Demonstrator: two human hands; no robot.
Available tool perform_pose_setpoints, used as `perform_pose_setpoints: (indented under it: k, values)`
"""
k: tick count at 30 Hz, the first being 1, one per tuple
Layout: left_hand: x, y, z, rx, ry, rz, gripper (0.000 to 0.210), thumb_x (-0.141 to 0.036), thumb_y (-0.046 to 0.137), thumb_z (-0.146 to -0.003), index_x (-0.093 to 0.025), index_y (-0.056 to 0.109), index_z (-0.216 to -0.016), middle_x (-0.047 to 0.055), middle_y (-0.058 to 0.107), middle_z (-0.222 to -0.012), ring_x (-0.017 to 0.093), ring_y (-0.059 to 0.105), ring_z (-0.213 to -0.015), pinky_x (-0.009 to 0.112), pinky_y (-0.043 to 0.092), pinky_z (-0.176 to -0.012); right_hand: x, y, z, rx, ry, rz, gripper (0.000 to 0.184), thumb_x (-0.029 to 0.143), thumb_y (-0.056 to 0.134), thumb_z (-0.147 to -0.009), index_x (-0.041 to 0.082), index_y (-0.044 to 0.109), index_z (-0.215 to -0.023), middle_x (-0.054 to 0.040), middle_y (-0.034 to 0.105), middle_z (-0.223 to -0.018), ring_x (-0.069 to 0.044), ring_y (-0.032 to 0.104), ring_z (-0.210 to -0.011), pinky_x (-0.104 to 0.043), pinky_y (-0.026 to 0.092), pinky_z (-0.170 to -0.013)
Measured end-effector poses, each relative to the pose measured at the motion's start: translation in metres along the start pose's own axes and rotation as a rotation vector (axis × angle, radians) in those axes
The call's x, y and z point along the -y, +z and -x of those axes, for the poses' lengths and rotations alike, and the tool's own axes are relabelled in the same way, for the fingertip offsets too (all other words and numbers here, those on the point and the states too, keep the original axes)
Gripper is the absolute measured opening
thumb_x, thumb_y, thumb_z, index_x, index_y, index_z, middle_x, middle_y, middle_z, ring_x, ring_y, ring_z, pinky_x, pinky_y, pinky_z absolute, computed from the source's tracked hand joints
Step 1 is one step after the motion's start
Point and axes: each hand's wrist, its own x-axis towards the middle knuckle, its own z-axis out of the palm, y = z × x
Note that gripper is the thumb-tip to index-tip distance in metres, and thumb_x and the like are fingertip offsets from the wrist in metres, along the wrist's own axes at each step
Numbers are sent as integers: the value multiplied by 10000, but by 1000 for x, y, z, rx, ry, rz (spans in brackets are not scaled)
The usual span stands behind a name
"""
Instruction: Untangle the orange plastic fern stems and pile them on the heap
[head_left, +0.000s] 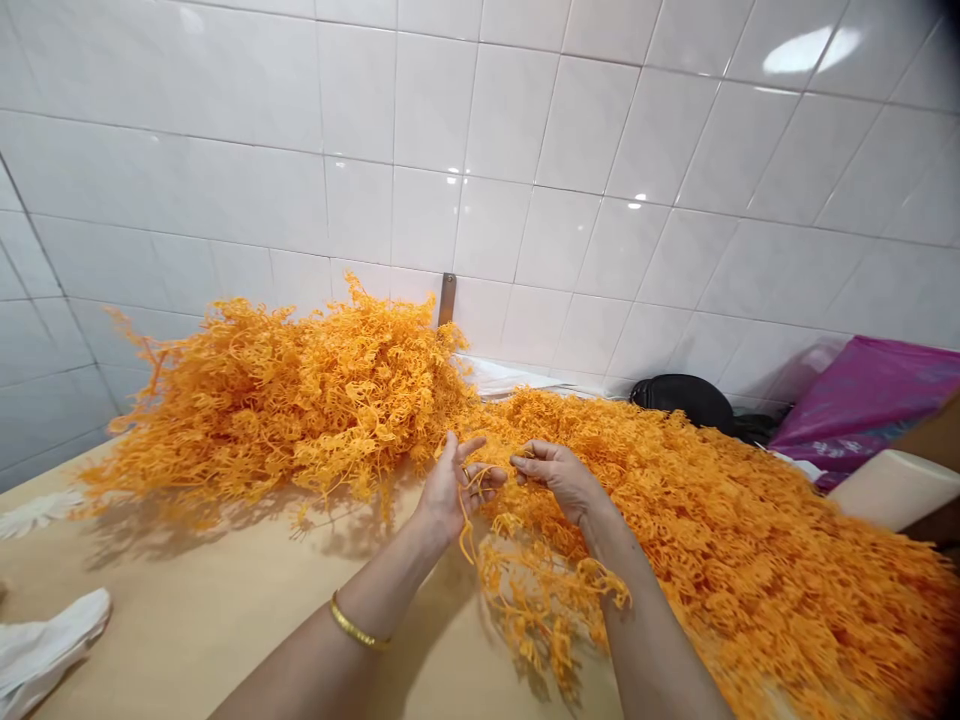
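Handling an orange sprig — left hand loosely spread, right hand pinching.

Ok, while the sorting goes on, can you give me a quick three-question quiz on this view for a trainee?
1. Multiple choice: the bangle on the left arm is
A. silver
B. black
C. gold

2. True or false: the right-hand orange heap partly hides the black object near the tiled wall.

3. Fill in the blank: a thin orange stem loops down just below the ____ hand.

Key:
1. C
2. True
3. left hand
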Motion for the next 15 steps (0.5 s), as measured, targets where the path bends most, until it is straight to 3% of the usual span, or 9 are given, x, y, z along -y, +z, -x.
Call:
perform_pose_setpoints:
  k: [3,5,7,9,12,15]
  values:
    - [-7,-7,-6,-171,-28,30,456,-536,375,-738,-160,452,-985,50,557,-649,150,551,-590,277,422,-563,-5,-1,-4,-82,12,-62,211,315,670,-539,162,526,-555,34,506,-494,-71,410,-486,-227,282,-526]
    - [-10,-10,-9,-349,58,-54,405,-482,477,-706,-167,439,-957,42,540,-698,139,535,-619,268,416,-573,-8,-2,-7,-170,22,-102,218,332,668,-535,168,527,-562,39,496,-492,-69,401,-477,-223,279,-511]
    - [-14,-9,-9,-477,257,-204,439,-393,597,-636,-189,417,-981,41,518,-825,141,525,-741,273,411,-651,-12,-3,-10,-220,29,-116,224,356,657,-544,173,531,-570,39,494,-501,-69,400,-479,-223,281,-505]
    - [-18,-6,-5,-532,519,-389,547,-297,652,-585,-221,378,-1052,47,462,-984,159,477,-916,292,382,-764,-14,-3,-12,-244,38,-114,236,377,648,-553,171,533,-569,35,499,-516,-69,401,-484,-224,286,-506]
    - [-27,2,6,-531,831,-639,640,-238,634,-598,-248,307,-1147,62,380,-1112,194,375,-1066,340,316,-872,-16,-2,-13,-270,44,-115,262,396,651,-549,168,523,-553,28,505,-540,-75,418,-511,-224,305,-518]
    - [-37,13,23,-540,1114,-818,657,-286,630,-611,-215,293,-1170,94,342,-1168,222,334,-1104,384,280,-906,-16,1,-13,-287,38,-117,289,412,657,-533,170,500,-543,26,502,-552,-84,432,-528,-230,325,-524]
